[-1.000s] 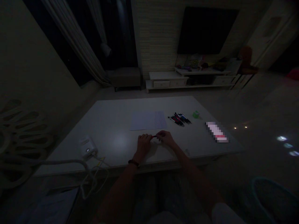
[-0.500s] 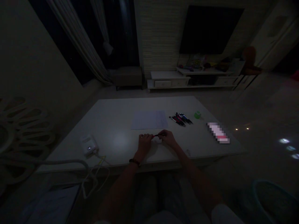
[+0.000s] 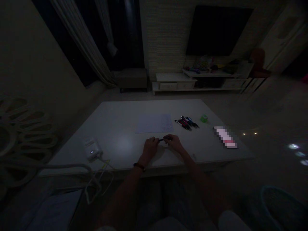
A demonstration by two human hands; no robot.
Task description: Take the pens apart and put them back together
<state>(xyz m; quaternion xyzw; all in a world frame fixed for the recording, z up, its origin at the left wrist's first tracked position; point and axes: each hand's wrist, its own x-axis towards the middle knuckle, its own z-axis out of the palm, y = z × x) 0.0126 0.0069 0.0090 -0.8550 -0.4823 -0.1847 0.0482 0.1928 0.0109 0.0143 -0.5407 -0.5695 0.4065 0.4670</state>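
Note:
A slim dark pen (image 3: 161, 140) spans the gap between my two hands, just above the white table (image 3: 115, 128). My left hand (image 3: 150, 146) has its fingers closed on the pen's left end and wears a dark bracelet at the wrist. At the other end, my right hand (image 3: 173, 142) pinches the pen between thumb and fingers. Beyond my hands lies a sheet of paper (image 3: 154, 124) with writing on its right part. Several pens (image 3: 186, 123) lie in a loose pile to the right of the paper.
A green cube-like object (image 3: 204, 118) and a phone with a blurred screen (image 3: 225, 137) sit on the right. A small clear item (image 3: 194, 156) lies near the front edge. At left, a white device (image 3: 92, 149) trails cables (image 3: 101, 175) over the edge.
My left hand has shifted slightly right, toward my right hand. The red bit of the pen beside my left fingers no longer shows. Both hands keep hold of the pen.

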